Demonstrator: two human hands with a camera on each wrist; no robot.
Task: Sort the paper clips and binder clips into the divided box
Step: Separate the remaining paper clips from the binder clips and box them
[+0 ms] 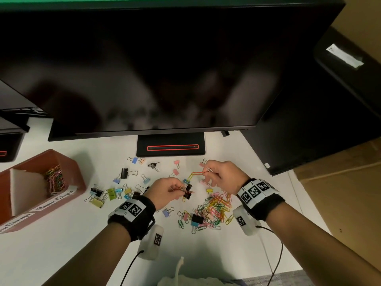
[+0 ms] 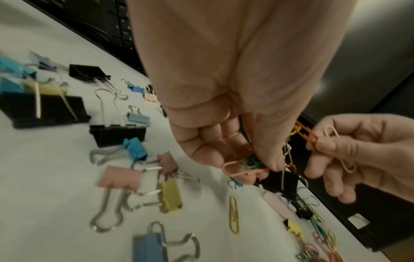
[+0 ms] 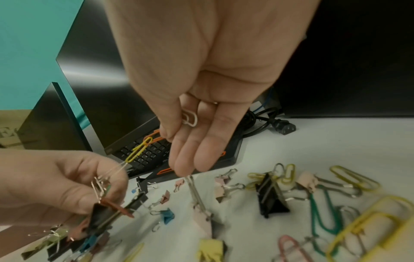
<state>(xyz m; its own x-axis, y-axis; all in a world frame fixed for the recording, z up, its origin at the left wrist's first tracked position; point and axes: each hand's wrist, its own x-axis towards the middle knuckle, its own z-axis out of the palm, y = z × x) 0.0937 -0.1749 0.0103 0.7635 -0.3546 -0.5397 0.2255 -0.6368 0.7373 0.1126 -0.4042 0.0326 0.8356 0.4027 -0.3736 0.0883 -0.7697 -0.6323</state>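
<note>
A tangle of clips [image 1: 186, 189] with a black binder clip is pinched in the left hand [image 1: 165, 189] above the white table [image 1: 61, 244]. An orange paper clip [image 1: 198, 172] and a white one [image 1: 208, 169] are pinched in the right hand [image 1: 223, 175]. More clips are spread on the table, and some lie in the red box [image 1: 68, 162] at the left.
</note>
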